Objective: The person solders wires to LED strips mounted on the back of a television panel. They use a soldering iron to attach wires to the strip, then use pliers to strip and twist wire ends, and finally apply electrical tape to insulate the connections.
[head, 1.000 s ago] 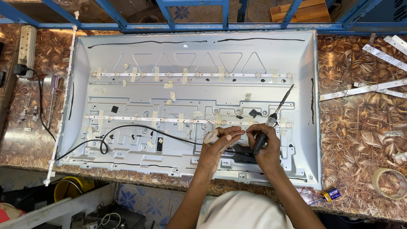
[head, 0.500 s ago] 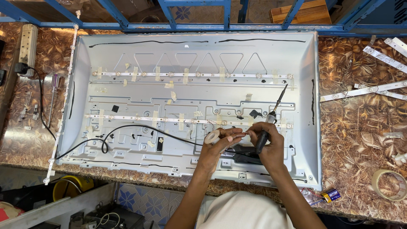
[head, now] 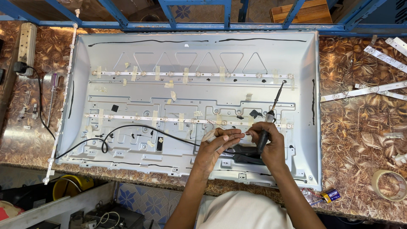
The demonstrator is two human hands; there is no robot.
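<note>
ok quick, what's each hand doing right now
Left hand: closed, pinching a thin wire end at its fingertips.
Right hand: closed around a black soldering iron, tip pointing away over the panel.

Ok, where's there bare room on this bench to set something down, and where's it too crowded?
Free: the tabletop right of the metal panel, between the loose strips and the tape roll; also the panel's upper band above the top taped strip. Crowded: around the left hand and right hand with the soldering iron, and along the black cable.
</note>
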